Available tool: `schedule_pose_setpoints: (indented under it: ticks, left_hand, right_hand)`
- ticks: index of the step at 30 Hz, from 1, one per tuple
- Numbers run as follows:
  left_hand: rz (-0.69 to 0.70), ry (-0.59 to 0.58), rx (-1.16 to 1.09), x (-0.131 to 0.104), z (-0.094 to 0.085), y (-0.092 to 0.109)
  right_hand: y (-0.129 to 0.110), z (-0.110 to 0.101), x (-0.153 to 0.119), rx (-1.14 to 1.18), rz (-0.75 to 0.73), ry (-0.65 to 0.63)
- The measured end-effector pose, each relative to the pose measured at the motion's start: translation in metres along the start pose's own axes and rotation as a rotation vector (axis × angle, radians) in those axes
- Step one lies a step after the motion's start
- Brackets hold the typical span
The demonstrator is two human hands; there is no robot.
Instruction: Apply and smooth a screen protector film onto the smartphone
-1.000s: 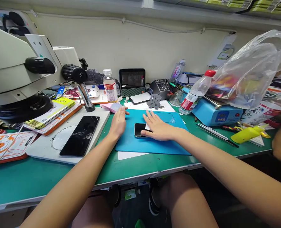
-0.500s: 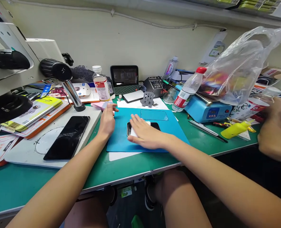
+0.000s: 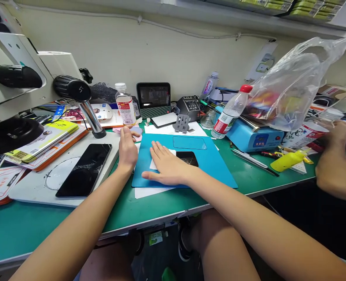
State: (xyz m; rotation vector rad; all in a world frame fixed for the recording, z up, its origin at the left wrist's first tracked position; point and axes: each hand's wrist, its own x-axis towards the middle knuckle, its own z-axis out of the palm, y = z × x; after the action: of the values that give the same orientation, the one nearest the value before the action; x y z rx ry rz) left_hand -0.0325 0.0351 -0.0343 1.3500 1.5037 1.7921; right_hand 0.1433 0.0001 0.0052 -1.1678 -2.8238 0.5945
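My right hand (image 3: 168,164) lies flat, fingers stretched out and thumb apart, on a small white sheet (image 3: 172,152), perhaps a wipe or paper. Its palm covers most of that sheet. Beside the sheet, the right part of a black phone-sized panel (image 3: 188,158) shows; its left part is hidden under hand and sheet. All this rests on a blue mat (image 3: 214,171) that bears a phone-shaped outline. At the mat's left edge, my left hand (image 3: 128,150) is raised on its side, fingers loosely curled and a little apart, with nothing visible in them.
A dark phone (image 3: 85,169) lies on the microscope base (image 3: 32,191) at left. Bottles (image 3: 228,115), a blue device (image 3: 253,134), tweezers (image 3: 256,160) and a yellow bottle (image 3: 288,160) stand or lie to the right. Another person's hand (image 3: 334,156) is at far right.
My right hand has slid left with the white sheet, baring more of the black panel. My left hand has moved slightly left and down.
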Motion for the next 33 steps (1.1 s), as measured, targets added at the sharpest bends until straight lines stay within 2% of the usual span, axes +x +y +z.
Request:
schedule_pose_setpoints:
  ticks: [2,5,8,11,14,17,19,21,24,27,30,33]
  left_hand:
    - [0.006,-0.018,0.008,-0.001,0.0,0.002]
    - [0.02,-0.046,0.025,-0.003,0.0,0.006]
    - [0.032,-0.06,0.043,-0.004,0.001,0.01]
    - [0.036,-0.065,0.051,-0.003,0.001,0.01]
    - [0.053,-0.096,0.046,-0.003,0.001,0.01]
    - [0.078,-0.121,0.044,-0.004,0.001,0.014]
    - [0.08,-0.132,0.046,-0.006,0.001,0.017]
    - [0.077,-0.14,0.054,-0.008,0.001,0.02]
    - [0.084,-0.155,0.053,-0.01,0.001,0.022]
    - [0.093,-0.179,0.035,-0.009,0.001,0.023]
    - [0.098,-0.193,0.037,-0.009,0.003,0.022]
    - [0.107,-0.189,0.026,-0.009,0.004,0.022]
  right_hand:
    - [0.012,-0.002,-0.022,-0.009,-0.02,-0.017]
    - [0.039,-0.011,-0.047,-0.019,0.063,-0.016]
    - [0.051,-0.016,-0.043,-0.042,0.153,-0.018]
    - [0.036,-0.013,-0.016,-0.043,0.18,-0.016]
    - [0.008,-0.006,0.012,-0.037,0.064,-0.038]
    - [-0.009,0.002,0.018,-0.024,-0.041,-0.006]
    - [-0.007,0.004,0.005,-0.016,-0.089,0.003]
    - [0.004,0.004,-0.018,-0.018,-0.101,0.004]
    - [0.028,-0.002,-0.055,-0.042,-0.021,0.004]
    - [0.041,-0.008,-0.069,-0.064,0.08,0.001]
    - [0.031,-0.008,-0.05,-0.059,0.117,-0.012]
    - [0.013,-0.005,-0.013,-0.037,0.001,-0.022]
